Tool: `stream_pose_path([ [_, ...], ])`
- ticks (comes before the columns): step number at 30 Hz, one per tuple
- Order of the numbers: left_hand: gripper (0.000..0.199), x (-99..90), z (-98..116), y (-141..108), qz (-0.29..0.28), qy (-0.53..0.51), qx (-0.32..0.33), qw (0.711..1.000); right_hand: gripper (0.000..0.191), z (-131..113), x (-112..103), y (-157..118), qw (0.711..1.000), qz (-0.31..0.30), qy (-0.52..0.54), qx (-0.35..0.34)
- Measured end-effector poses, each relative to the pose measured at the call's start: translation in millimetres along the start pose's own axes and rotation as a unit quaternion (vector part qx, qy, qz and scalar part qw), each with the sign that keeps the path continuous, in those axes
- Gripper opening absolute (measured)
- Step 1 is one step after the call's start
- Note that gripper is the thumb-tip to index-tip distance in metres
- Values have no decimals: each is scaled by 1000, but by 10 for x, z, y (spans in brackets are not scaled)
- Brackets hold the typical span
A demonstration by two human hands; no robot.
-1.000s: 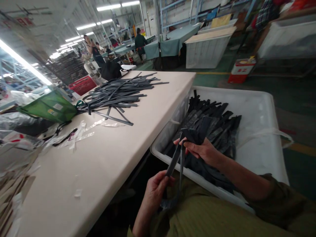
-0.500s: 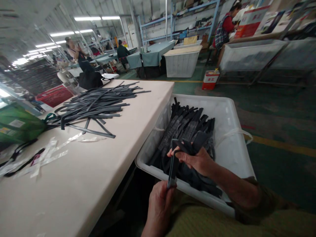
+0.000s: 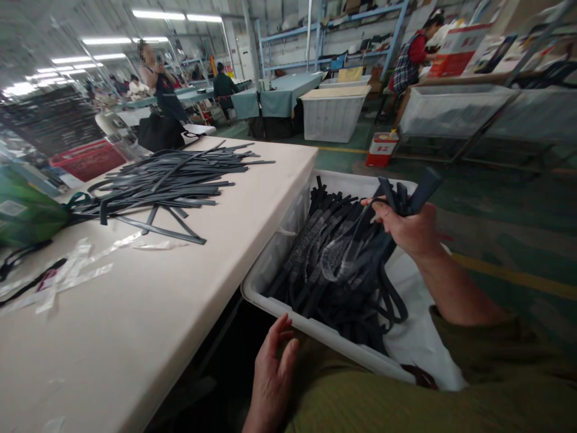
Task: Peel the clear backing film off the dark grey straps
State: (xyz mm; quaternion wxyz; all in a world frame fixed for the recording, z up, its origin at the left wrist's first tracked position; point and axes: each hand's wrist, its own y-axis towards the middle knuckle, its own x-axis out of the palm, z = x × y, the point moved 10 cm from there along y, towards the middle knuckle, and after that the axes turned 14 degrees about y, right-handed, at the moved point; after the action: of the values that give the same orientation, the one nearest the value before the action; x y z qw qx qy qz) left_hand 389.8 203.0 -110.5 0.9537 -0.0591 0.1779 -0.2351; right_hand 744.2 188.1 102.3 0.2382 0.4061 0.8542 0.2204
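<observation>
My right hand [image 3: 412, 225] is closed around a bunch of dark straps [image 3: 391, 246], raised over the right part of a white plastic bin [image 3: 288, 240]. The straps' lower ends hang down toward the bin. Many more dark straps [image 3: 311, 252], some with clear wrapping around them, lie inside the bin. Near the bin's front rim is my left hand [image 3: 274, 361], its fingers apart and nothing in it. A loose pile of long grey strips [image 3: 175, 180] rests on the pale table [image 3: 180, 300] to the left.
Clear plastic scraps [image 3: 76, 270] and a green bag [image 3: 27, 210] are at the table's left. Beyond the bin, a red and white tin [image 3: 381, 149] stands on the floor near a lidded white tub [image 3: 333, 114]. Several people sit or stand farther back.
My right hand has risen and moved right with the bunch of straps. My left hand has let go of the strap end, opened and moved slightly left.
</observation>
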Motion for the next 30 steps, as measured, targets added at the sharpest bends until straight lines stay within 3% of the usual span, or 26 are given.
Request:
stream_pose_path([
  [5,51,-292,-306,-134,87,4,-39,995,32,719,186,139,998,48,-46,22],
  [9,58,-476,-652,-274,130,16,-79,988,29,1140,441,109,997,41,-64,15],
  [13,60,-474,-843,-343,122,32,-96,987,29,1243,536,5,996,39,-83,7],
  [22,56,-369,-885,-308,91,55,-90,990,36,1459,631,-108,992,45,-109,34],
  [30,58,-394,-990,-309,83,72,-106,988,37,1658,668,-36,992,5,-86,88],
])
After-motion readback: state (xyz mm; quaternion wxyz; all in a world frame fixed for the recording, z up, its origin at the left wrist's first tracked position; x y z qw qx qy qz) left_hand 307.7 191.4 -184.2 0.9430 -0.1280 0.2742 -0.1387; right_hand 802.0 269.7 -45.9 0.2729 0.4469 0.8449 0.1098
